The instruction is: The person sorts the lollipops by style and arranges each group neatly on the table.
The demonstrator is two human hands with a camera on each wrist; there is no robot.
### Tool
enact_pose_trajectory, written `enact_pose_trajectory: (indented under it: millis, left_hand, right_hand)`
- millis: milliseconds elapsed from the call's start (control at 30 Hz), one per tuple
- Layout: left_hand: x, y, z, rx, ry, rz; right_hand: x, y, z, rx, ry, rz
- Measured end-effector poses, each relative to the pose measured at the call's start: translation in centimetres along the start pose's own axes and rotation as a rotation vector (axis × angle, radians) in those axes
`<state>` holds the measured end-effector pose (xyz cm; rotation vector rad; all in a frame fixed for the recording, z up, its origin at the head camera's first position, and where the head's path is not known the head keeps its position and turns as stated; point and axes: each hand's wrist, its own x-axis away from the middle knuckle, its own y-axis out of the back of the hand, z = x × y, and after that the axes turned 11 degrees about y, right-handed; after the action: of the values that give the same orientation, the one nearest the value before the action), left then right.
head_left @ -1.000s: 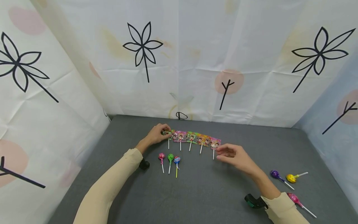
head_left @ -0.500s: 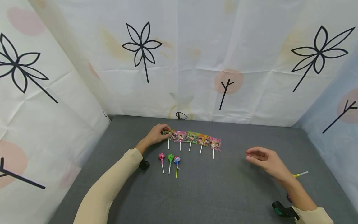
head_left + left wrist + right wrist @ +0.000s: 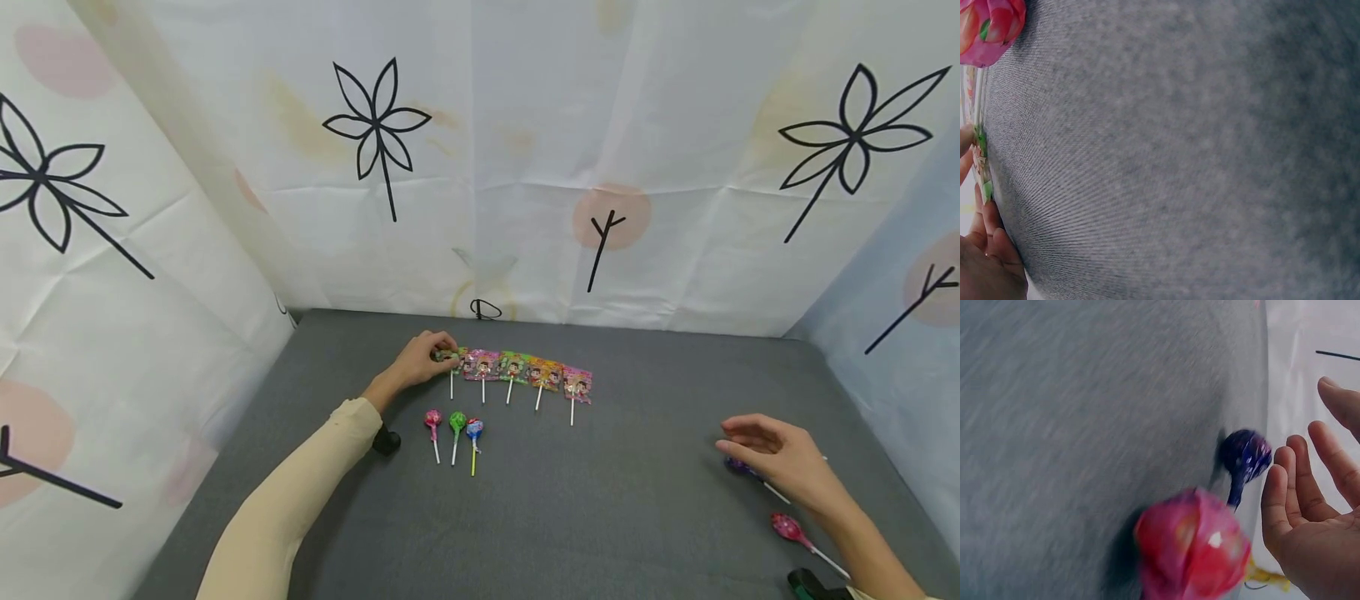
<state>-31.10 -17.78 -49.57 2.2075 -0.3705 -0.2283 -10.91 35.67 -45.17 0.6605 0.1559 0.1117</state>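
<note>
Near the back of the table, my left hand (image 3: pixel 422 358) grips the leftmost flat lollipop (image 3: pixel 452 383) by its green wrapper, thumb and fingers at its edges. To its right, a row of similar flat-wrapped lollipops continues: pink (image 3: pixel 482 365), green (image 3: pixel 513 367), orange (image 3: pixel 545 373) and another pink one (image 3: pixel 577 384), sticks toward me. Over on the right side, my right hand (image 3: pixel 783 458) hovers with loosely bent fingers and nothing in them. Close under its fingertips lies a purple ball lollipop (image 3: pixel 1245 453). Nearer the wrist is a pink-red ball lollipop (image 3: pixel 787 527).
Three ball lollipops lie in front of the row: pink (image 3: pixel 433 419), green (image 3: pixel 457 422) and blue (image 3: pixel 475 429). A yellow wrapper (image 3: pixel 1266 575) shows partly behind the right hand in the right wrist view. White printed cloth (image 3: pixel 525 250) borders the grey table (image 3: pixel 570 525).
My right hand has moved from the right end of the flat lollipop row, rightward and toward me, to the purple lollipop. The left hand has stayed in place.
</note>
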Motion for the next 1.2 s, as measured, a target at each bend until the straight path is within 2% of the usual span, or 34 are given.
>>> enact_pose_trajectory:
  millis: [433, 800, 1000, 1200]
  left_hand:
    - [0.0, 0.0, 0.0, -0.002, 0.007, 0.002]
    - [0.0, 0.0, 0.0, 0.0, 0.006, -0.005]
    - [0.0, 0.0, 0.0, -0.007, -0.004, -0.003]
    - [0.0, 0.1, -0.1, -0.004, 0.005, 0.0]
  right_hand:
    - [0.4, 0.5, -0.7, 0.0, -0.042, 0.037]
    - [0.0, 1.0, -0.9, 0.032, -0.024, 0.108]
    - [0.1, 1.2, -1.2, 0.029, -0.02, 0.112]
    - [0.7, 1.3, -1.6, 0.019, 0.02, 0.11]
